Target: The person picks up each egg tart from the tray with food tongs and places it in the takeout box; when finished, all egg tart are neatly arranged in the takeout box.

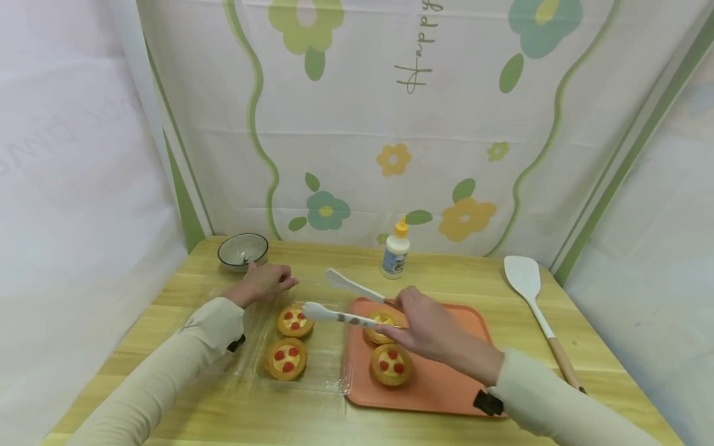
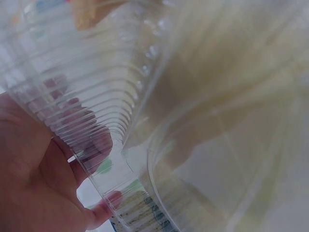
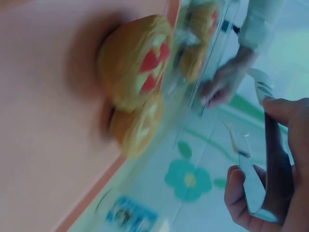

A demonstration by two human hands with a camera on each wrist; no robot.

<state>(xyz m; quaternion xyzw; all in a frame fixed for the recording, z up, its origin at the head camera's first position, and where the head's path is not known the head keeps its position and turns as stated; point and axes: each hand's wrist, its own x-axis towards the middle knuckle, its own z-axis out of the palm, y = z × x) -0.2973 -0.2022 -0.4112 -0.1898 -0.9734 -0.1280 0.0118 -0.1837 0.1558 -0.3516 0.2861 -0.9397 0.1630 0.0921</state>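
Observation:
My left hand (image 1: 262, 284) grips the back edge of a clear plastic container (image 1: 307, 386); several of its fingers show through the ribbed wall (image 2: 82, 106) in the left wrist view. Two egg tarts (image 1: 286, 358) with red toppings sit one behind the other inside. In my right hand (image 1: 426, 325) is a pair of tongs (image 1: 351, 320) with pale tips, spread apart and holding nothing. The tongs point left over the container. Beneath that hand, two more tarts (image 1: 392, 365) stand on an orange tray (image 1: 440, 384), the rear one partly covered by the tongs.
A small bowl (image 1: 242, 249) stands at the back left, close behind my left hand. Toward the back middle is a white bottle (image 1: 395, 255) with a yellow cap. A white spatula (image 1: 524, 279) with a wooden handle lies right of the tray. Printed cloth (image 1: 357, 124) encloses the table.

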